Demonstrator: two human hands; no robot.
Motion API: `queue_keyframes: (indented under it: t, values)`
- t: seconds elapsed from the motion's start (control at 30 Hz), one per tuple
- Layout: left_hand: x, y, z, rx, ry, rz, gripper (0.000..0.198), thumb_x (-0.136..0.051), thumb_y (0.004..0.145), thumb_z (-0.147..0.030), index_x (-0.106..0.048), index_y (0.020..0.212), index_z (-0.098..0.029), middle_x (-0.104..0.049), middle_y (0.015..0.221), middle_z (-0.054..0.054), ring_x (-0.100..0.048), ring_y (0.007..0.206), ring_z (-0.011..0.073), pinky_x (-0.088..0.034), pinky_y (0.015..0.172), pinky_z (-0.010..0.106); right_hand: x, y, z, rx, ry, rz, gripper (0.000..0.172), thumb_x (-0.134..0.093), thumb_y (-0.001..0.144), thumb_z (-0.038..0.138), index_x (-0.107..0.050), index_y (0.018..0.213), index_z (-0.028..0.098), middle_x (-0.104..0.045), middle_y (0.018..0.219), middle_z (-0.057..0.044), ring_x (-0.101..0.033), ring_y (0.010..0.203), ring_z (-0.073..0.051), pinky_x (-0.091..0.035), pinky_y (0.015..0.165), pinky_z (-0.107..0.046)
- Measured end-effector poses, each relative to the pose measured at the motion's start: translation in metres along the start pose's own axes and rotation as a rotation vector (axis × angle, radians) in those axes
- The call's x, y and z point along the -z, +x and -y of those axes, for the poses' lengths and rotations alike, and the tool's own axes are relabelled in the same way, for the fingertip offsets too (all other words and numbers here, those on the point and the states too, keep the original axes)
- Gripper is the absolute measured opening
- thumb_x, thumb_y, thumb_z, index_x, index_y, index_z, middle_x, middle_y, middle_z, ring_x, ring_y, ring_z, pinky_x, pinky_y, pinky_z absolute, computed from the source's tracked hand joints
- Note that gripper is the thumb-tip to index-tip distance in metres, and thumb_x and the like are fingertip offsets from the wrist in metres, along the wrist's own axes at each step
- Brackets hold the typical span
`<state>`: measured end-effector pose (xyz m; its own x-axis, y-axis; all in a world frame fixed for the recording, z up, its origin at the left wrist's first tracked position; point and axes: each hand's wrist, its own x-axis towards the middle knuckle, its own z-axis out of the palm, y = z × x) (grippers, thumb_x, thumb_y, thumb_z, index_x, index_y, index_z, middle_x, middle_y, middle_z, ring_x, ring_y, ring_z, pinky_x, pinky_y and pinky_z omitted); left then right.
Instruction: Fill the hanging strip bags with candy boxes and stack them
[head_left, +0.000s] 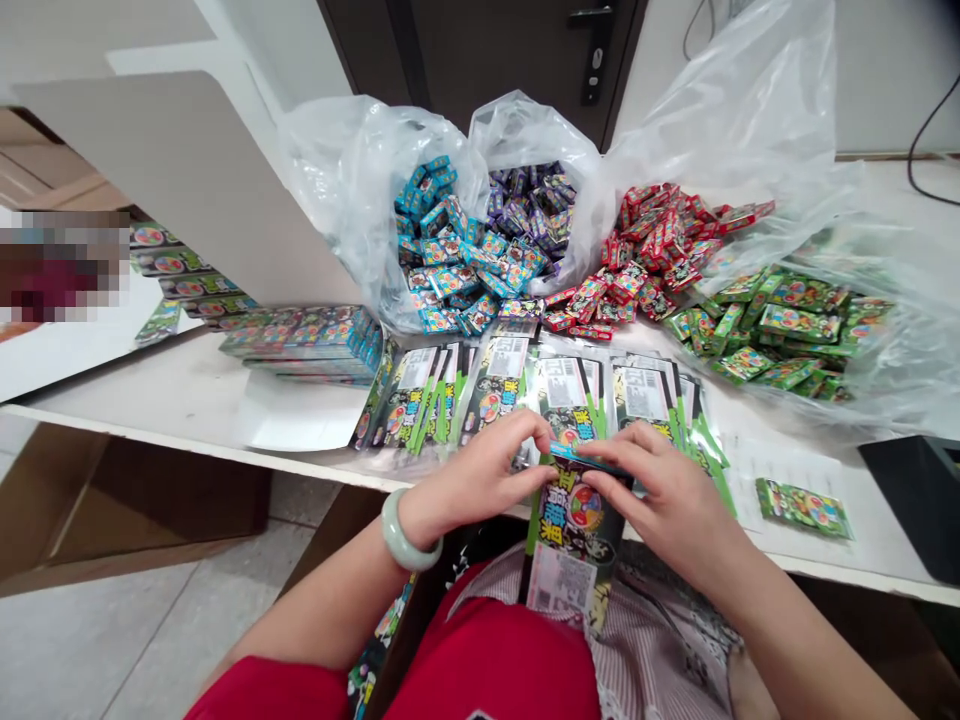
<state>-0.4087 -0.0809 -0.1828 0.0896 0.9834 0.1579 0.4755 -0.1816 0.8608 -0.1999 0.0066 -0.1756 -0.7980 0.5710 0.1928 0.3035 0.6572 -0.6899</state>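
Note:
My left hand (480, 475) and my right hand (667, 500) meet over a small blue packet (577, 456), with fingertips of both pressed on it. The packet lies at the top of a long printed card strip (574, 530) with green edges, which hangs down toward my lap. A pale green bangle (405, 530) circles my left wrist. Just beyond my hands, overlapping strips (570, 395) lie across the white table (187, 420). Farther back, plastic bags hold loose blue packets (442, 245), purple packets (529, 215), red packets (652, 250) and green packets (780, 330).
A stack of blue-edged boxes (307, 345) stands left of the strips. One green packet (802, 508) lies on a paper sheet at the right. An open cardboard box (127, 510) sits on the floor at the left, and a dark door (480, 60) rises behind the table.

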Motion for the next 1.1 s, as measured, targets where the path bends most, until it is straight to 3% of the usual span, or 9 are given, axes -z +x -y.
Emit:
queue_keyframes:
  t: [0.13, 0.27, 0.43, 0.53, 0.63, 0.7, 0.8, 1.0, 1.1]
  values:
    - [-0.001, -0.002, 0.003, 0.023, -0.102, -0.006, 0.010, -0.061, 0.086, -0.021, -0.052, 0.087, -0.019, -0.058, 0.092, 0.003, -0.055, 0.088, 0.0155, -0.045, 0.083, 0.032, -0.002, 0.000, -0.003, 0.049, 0.031, 0.006, 0.016, -0.053, 0.094, 0.019, -0.065, 0.103, 0.025, -0.055, 0.093, -0.004, -0.058, 0.086, -0.019, -0.047, 0.073, -0.035]
    - [-0.006, -0.002, 0.009, 0.104, -0.254, -0.046, 0.014, -0.061, 0.085, -0.023, -0.057, 0.097, -0.018, -0.059, 0.095, 0.004, -0.056, 0.090, 0.0146, -0.046, 0.084, 0.030, -0.005, -0.002, -0.005, 0.044, 0.037, -0.006, 0.014, -0.053, 0.094, 0.018, -0.065, 0.100, 0.024, -0.056, 0.095, -0.005, -0.057, 0.089, -0.020, -0.047, 0.075, -0.036]
    - [-0.001, 0.009, 0.012, 0.239, -0.381, -0.010, 0.012, -0.060, 0.085, -0.027, -0.061, 0.083, -0.015, -0.060, 0.079, 0.002, -0.055, 0.073, 0.0112, -0.045, 0.069, 0.026, -0.005, 0.000, -0.003, 0.067, 0.023, -0.023, 0.016, -0.053, 0.093, 0.016, -0.065, 0.103, 0.023, -0.057, 0.094, -0.005, -0.057, 0.090, -0.019, -0.047, 0.076, -0.034]
    - [0.013, 0.017, 0.007, 0.163, -0.274, 0.117, 0.012, -0.060, 0.086, -0.024, -0.063, 0.080, -0.014, -0.061, 0.076, 0.002, -0.055, 0.071, 0.0110, -0.045, 0.069, 0.027, -0.005, 0.000, -0.004, 0.071, 0.034, -0.027, 0.016, -0.054, 0.093, 0.016, -0.065, 0.103, 0.023, -0.057, 0.095, -0.005, -0.058, 0.090, -0.019, -0.048, 0.076, -0.033]
    - [0.024, 0.019, 0.002, -0.026, -0.108, 0.238, 0.013, -0.055, 0.091, -0.020, -0.065, 0.085, -0.015, -0.066, 0.087, 0.006, -0.058, 0.082, 0.0138, -0.047, 0.081, 0.031, -0.008, -0.003, -0.005, 0.061, 0.039, -0.049, 0.015, -0.053, 0.093, 0.016, -0.065, 0.100, 0.023, -0.057, 0.094, -0.005, -0.058, 0.090, -0.020, -0.048, 0.077, -0.034]
    - [0.024, 0.016, 0.003, -0.093, -0.079, 0.258, 0.011, -0.054, 0.092, -0.020, -0.065, 0.090, -0.016, -0.066, 0.097, 0.008, -0.059, 0.091, 0.0155, -0.047, 0.087, 0.033, -0.012, -0.004, -0.004, 0.055, 0.037, -0.067, 0.015, -0.052, 0.094, 0.016, -0.065, 0.099, 0.023, -0.057, 0.094, -0.005, -0.057, 0.090, -0.020, -0.048, 0.076, -0.035]
    - [0.012, 0.007, 0.010, -0.062, -0.146, 0.173, 0.007, -0.059, 0.090, -0.023, -0.063, 0.089, -0.017, -0.066, 0.099, 0.008, -0.060, 0.094, 0.0159, -0.048, 0.088, 0.032, -0.018, -0.005, -0.003, 0.064, 0.027, -0.088, 0.015, -0.051, 0.094, 0.015, -0.064, 0.099, 0.022, -0.057, 0.094, -0.006, -0.056, 0.092, -0.020, -0.048, 0.078, -0.036]
    - [-0.017, -0.008, 0.023, 0.033, -0.216, -0.136, 0.005, -0.060, 0.089, -0.021, -0.062, 0.089, -0.016, -0.064, 0.090, 0.005, -0.060, 0.087, 0.0145, -0.049, 0.080, 0.030, -0.018, -0.008, -0.011, 0.053, 0.066, -0.109, 0.024, -0.053, 0.094, 0.016, -0.057, 0.116, 0.021, -0.057, 0.111, -0.009, -0.053, 0.108, -0.022, -0.046, 0.091, -0.041]
    - [-0.024, -0.011, 0.026, -0.005, -0.268, -0.183, 0.006, -0.061, 0.089, -0.021, -0.061, 0.093, -0.017, -0.064, 0.098, 0.006, -0.061, 0.094, 0.0159, -0.050, 0.085, 0.033, -0.015, -0.012, -0.018, 0.021, 0.116, -0.149, 0.015, -0.054, 0.093, 0.017, -0.058, 0.107, 0.022, -0.059, 0.104, -0.006, -0.055, 0.103, -0.020, -0.046, 0.088, -0.038]
